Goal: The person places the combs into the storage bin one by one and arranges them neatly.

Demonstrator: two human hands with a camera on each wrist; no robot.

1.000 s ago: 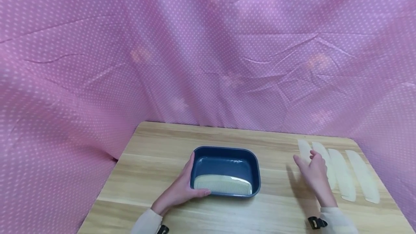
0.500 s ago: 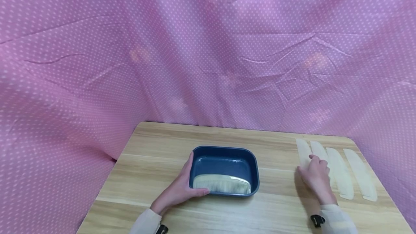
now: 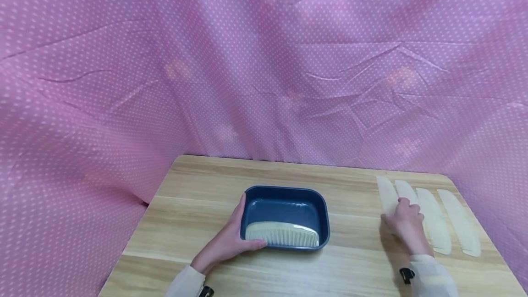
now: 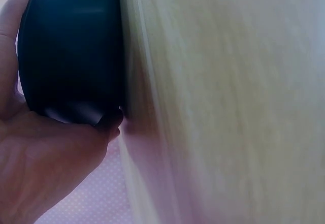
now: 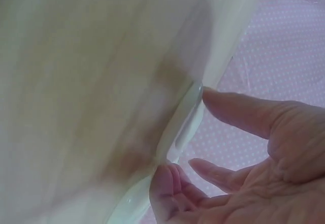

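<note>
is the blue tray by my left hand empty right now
No, a pale comb lies inside the blue tray, along its near side.

Left hand (image 3: 231,239) grips blue tray (image 3: 284,210); right hand (image 3: 407,224) apparently pinches comb (image 3: 386,194)

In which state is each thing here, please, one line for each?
Blue tray: upright, uncovered.
Comb inside: lies along the near side.
Row's leftmost comb: pinched; whether lifted, unclear.
Row's other three combs: lying side by side.
Left hand: holds the tray.
Right hand: pinches the leftmost comb.
Pink cloth: wrinkled.
</note>
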